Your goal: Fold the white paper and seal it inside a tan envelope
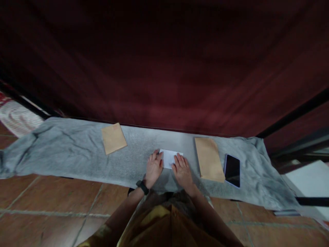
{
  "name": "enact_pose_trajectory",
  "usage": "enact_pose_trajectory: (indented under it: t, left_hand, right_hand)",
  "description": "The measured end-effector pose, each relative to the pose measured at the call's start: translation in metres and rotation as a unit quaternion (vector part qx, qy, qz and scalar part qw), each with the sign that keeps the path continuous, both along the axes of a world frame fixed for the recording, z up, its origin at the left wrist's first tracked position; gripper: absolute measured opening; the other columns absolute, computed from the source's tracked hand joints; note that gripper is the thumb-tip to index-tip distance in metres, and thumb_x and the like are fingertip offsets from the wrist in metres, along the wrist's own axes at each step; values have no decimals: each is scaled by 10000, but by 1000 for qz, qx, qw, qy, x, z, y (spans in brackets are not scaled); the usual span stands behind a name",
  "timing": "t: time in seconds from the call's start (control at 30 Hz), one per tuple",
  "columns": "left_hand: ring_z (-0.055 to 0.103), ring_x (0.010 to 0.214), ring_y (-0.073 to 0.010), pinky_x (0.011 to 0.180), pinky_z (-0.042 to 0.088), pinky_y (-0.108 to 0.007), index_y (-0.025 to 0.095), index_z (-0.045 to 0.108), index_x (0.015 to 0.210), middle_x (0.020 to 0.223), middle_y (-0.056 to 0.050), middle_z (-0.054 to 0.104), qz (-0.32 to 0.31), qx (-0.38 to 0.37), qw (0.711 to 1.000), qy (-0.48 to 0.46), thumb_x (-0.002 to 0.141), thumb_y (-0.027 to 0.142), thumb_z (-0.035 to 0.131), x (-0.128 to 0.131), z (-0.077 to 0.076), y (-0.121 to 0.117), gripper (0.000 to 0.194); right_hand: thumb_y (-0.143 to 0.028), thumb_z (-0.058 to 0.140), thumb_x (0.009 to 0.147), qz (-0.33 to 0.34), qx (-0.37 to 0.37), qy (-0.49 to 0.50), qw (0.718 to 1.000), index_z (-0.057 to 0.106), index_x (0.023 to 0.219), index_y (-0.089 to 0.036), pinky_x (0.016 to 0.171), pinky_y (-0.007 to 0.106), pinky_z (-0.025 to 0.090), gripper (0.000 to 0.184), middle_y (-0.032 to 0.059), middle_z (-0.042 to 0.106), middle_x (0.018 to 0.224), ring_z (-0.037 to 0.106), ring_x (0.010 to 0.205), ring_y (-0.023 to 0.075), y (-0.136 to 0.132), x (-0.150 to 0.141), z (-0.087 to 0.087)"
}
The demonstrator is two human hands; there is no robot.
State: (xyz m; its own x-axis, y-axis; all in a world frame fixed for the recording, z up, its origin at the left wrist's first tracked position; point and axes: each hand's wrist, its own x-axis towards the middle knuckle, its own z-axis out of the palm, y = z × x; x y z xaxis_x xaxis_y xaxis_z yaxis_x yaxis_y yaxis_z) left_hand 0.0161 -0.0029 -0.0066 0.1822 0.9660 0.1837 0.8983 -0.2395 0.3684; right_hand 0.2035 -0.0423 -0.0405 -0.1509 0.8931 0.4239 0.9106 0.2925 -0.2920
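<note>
A small white sheet of paper (169, 157), seemingly folded, lies on the grey cloth in front of me. My left hand (153, 168) rests at its left edge, fingers extended and the thumb touching the paper. On the right part of the sheet, my right hand (183, 172) lies flat with its fingers stretched out, covering that corner. Neither hand is closed around anything. To the left is a brown paper envelope (113, 138). A larger brown envelope (208, 159) lies right of my right hand, and beside it is a phone (232, 171) with a dark screen and a lilac edge.
The grey cloth (84, 154) covers a long narrow surface, wrinkled at both ends. Behind it rises a dark red curtain-like sheet (167, 85). Terracotta floor tiles (64, 199) show below. A white flat-topped object (311, 178) stands at the far right.
</note>
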Motion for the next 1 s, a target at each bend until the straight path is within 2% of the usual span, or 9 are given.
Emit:
enact_pose_trajectory:
  t: [0.1, 0.2, 0.3, 0.53, 0.8, 0.9, 1.0]
  left_hand:
    - [416, 1508, -322, 1215, 383, -524, 135, 537, 1498, 1647, -176, 430, -68, 24, 997, 38, 1060, 264, 408, 11, -5, -4, 475]
    - [353, 1556, -308, 1258, 301, -549, 179, 512, 1535, 1655, -134, 438, -117, 20, 991, 67, 1085, 306, 353, 21, -11, -2, 494]
    - [325, 1574, -297, 1269, 269, -556, 202, 465, 1580, 1667, -120, 422, -118, 14, 989, 88, 1093, 325, 320, 25, -14, 1, 523]
    - [296, 1588, -292, 1288, 240, -540, 148, 396, 1622, 1675, -163, 385, -97, 16, 991, 93, 1088, 401, 323, 18, -11, 3, 596]
    - [316, 1578, -310, 1300, 184, -558, 88, 406, 1601, 1650, -201, 415, -65, 27, 993, 96, 1087, 383, 320, 19, -9, 2, 598]
    - [319, 1577, -300, 1298, 219, -529, 84, 422, 1590, 1659, -191, 405, -92, 33, 991, 87, 1092, 348, 304, 32, -12, 2, 576]
    - [307, 1583, -287, 1289, 252, -527, 150, 417, 1605, 1673, -137, 402, -143, 23, 986, 80, 1089, 338, 323, 48, -16, 1, 557]
  right_hand:
    - [-298, 445, 1092, -7, 11, -27, 1000, 491, 1544, -95, 1212, 551, 374, 498, 209, 468, 1605, 458, 1490, 318, -3, -4, -6]
    - [-260, 417, 1094, -1, 20, -31, 999, 484, 1553, -93, 1210, 559, 377, 493, 208, 470, 1601, 441, 1505, 312, -3, -4, -8]
    - [-225, 401, 1092, -2, 28, -37, 999, 466, 1566, -96, 1220, 560, 365, 495, 200, 476, 1597, 423, 1518, 302, -2, -2, -8]
    - [-233, 430, 1085, -21, 8, -48, 999, 440, 1582, -88, 1217, 545, 366, 518, 206, 474, 1597, 458, 1492, 311, -3, 9, -3]
    - [-234, 387, 1090, 1, -17, -22, 1000, 537, 1516, -93, 1247, 468, 343, 473, 153, 565, 1540, 529, 1435, 259, -11, 27, 1]
    - [-178, 367, 1072, 2, -18, 3, 1000, 562, 1498, -114, 1237, 472, 365, 473, 142, 595, 1513, 542, 1421, 248, -9, 28, -2]
    - [-135, 354, 1043, -6, -18, 22, 1000, 518, 1537, -125, 1222, 488, 392, 521, 150, 598, 1509, 543, 1417, 250, -8, 29, -2]
